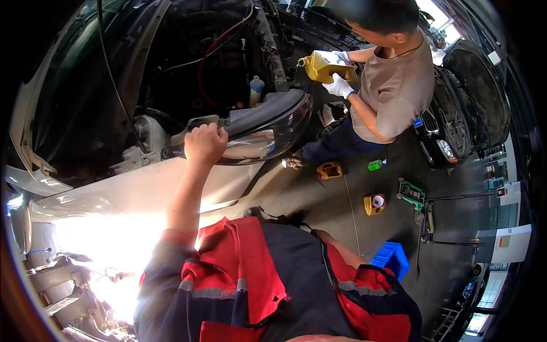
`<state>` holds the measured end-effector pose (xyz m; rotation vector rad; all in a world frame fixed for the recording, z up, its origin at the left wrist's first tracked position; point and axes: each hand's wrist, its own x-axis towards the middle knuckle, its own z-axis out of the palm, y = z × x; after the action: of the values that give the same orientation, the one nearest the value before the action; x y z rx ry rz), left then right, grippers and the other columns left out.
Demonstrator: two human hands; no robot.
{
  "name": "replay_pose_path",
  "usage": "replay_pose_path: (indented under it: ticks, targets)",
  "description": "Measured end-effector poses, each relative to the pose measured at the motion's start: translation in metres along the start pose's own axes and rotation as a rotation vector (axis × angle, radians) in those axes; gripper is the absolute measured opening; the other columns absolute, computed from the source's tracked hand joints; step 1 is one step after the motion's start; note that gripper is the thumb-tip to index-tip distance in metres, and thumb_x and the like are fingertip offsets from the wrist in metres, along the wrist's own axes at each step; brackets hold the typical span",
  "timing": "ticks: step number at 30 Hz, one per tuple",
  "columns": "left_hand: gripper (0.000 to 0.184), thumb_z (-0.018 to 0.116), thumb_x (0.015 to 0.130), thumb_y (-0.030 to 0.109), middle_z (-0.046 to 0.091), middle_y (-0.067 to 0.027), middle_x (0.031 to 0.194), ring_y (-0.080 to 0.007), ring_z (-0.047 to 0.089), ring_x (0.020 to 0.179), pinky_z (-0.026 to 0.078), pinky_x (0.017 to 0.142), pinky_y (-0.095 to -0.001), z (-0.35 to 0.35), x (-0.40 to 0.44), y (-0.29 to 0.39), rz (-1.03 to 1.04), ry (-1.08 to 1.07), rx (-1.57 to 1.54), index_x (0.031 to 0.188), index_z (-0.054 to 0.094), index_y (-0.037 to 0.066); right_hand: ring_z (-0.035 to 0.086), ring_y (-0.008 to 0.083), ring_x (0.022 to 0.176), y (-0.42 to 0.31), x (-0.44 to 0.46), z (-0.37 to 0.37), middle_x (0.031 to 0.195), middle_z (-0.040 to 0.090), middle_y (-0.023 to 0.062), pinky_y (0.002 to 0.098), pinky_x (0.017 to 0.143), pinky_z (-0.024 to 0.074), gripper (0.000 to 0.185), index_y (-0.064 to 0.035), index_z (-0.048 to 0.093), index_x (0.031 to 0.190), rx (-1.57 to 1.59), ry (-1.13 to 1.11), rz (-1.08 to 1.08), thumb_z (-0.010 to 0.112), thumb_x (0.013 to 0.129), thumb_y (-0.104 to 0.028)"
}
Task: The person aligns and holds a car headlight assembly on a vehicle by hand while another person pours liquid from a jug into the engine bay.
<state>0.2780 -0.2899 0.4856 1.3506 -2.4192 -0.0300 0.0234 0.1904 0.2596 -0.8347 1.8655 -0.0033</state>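
Observation:
My left hand (205, 142) reaches out to the car's front corner, its fingers curled over the inner rear edge of the headlight (256, 145). The fingertips are partly hidden behind that edge. Beside the hand are the fender's bare inner metal (151, 137) and the dark trim strip (268, 114) along the top of the lamp. The white fender (131, 182) lies just below my wrist. My right forearm (342, 248) goes down beside my jacket, and the hand itself is out of view.
A co-worker (393, 85) in white gloves tilts a yellow oil jug (325, 67) by the engine bay (194, 57). On the floor are another yellow jug (329, 170), a jug with a funnel (375, 204), a green bottle (376, 165), a green floor jack (411, 194) and a blue bin (392, 259).

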Motion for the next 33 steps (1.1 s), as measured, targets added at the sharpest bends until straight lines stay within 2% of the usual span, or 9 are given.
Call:
replay_pose_path:
  ticks: [2,17,26,29,32,33]
  targets:
    - [0.03,0.058,0.093,0.034,0.071,-0.0121,0.084,-0.0334,0.069,0.086,0.052,0.078,-0.0501,0.0,0.0,0.0,0.003,0.0,0.001,0.081,0.067,0.008,0.065,0.0408,0.117,-0.012,-0.01,-0.004,0.121,0.07,0.0243,0.0457,0.098,0.05,0.045,-0.0057,0.073,0.119,0.009,0.014,-0.009,0.058,0.094,-0.04]
    - [0.031,0.057,0.094,0.035,0.07,-0.0108,0.084,-0.0318,0.069,0.085,0.052,0.077,-0.0484,0.003,0.001,-0.001,0.003,-0.016,0.017,0.083,0.068,0.009,0.066,0.0403,0.117,0.004,-0.006,0.01,0.121,0.07,0.023,0.0463,0.098,0.0511,0.052,-0.0085,0.073,0.121,0.028,-0.014,-0.011,0.056,0.095,-0.05]
    - [0.03,0.058,0.093,0.035,0.07,-0.0097,0.083,-0.0313,0.068,0.084,0.051,0.076,-0.0484,0.006,-0.001,-0.003,0.023,0.029,0.016,0.081,0.067,0.009,0.065,0.0425,0.116,-0.01,-0.016,0.01,0.118,0.07,0.0263,0.0467,0.098,0.051,0.052,-0.0061,0.073,0.117,0.035,0.046,-0.027,0.056,0.093,-0.049]
    - [0.029,0.059,0.093,0.035,0.069,-0.0094,0.082,-0.0311,0.068,0.083,0.051,0.075,-0.0483,0.005,-0.001,-0.001,0.023,0.036,0.01,0.08,0.067,0.01,0.068,0.0282,0.112,-0.016,-0.017,0.007,0.114,0.073,0.0175,0.0361,0.093,0.0493,0.03,-0.0094,0.07,0.114,0.048,0.004,0.068,0.061,0.095,-0.031]
    - [0.029,0.059,0.093,0.034,0.069,-0.0092,0.081,-0.031,0.068,0.083,0.051,0.075,-0.0484,0.006,-0.001,-0.002,0.027,0.034,0.013,0.08,0.066,0.01,0.067,0.031,0.115,-0.02,-0.018,0.006,0.116,0.072,0.019,0.0375,0.094,0.0496,0.033,-0.009,0.07,0.115,0.019,0.0,0.059,0.061,0.094,-0.033]
    - [0.029,0.059,0.093,0.034,0.069,-0.0091,0.081,-0.031,0.068,0.082,0.051,0.074,-0.0484,0.006,-0.001,-0.002,0.029,0.037,0.016,0.08,0.066,0.01,0.067,0.0349,0.115,-0.019,-0.018,0.006,0.116,0.072,0.0217,0.0404,0.095,0.0503,0.04,-0.0076,0.071,0.115,0.008,0.01,0.032,0.059,0.093,-0.039]
